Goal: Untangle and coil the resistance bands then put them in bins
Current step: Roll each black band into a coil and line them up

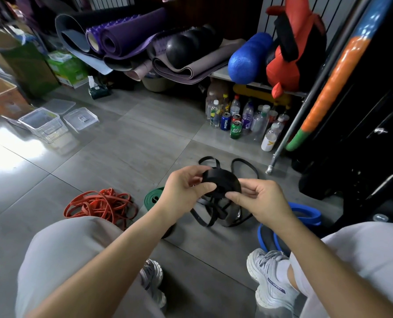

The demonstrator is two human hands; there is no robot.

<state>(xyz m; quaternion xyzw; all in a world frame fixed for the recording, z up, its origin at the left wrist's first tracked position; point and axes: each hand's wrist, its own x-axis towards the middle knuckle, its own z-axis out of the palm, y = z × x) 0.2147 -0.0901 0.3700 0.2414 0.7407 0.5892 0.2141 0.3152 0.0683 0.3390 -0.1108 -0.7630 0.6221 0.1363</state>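
- We hold the coil [225, 180], a black band wound into a flat roll, in the air above the floor [122, 157]. It sits ahead of our knees, between both hands.
- The left hand [184, 189] has its grip clamped on the coil's left edge, with the thumb on the near face. The fingers behind are mostly hidden by the roll.
- The right hand [259, 198] pinches the coil's lower right rim between thumb and forefinger. Its other fingers curl under, and we cannot see what they touch.
- The coil's wound face tilts toward us, so its axis points roughly at us. The left thumb partly covers the centre hole.
- The unwound black band [213, 214] drops from under the coil into a loose tangle on the floor. Our hands hide the spot where it leaves the roll.
- Two black loops lie flat beyond the hands, their long axes running away from us. We cannot tell whether they belong to the same band.
- The green roll [153, 198] lies on the floor just left of the left wrist, half hidden by the forearm.
- The red bands [101, 204] lie in a loose heap further left, their near edge cut off by our left knee.
- The blue bands [305, 213] lie right of the right hand, partly behind wrist and knee. We cannot count them.
- A clear bin [41, 123] stands open on the floor, well off to the far left, with lids [80, 118] beside it. Glare washes out the floor nearby.
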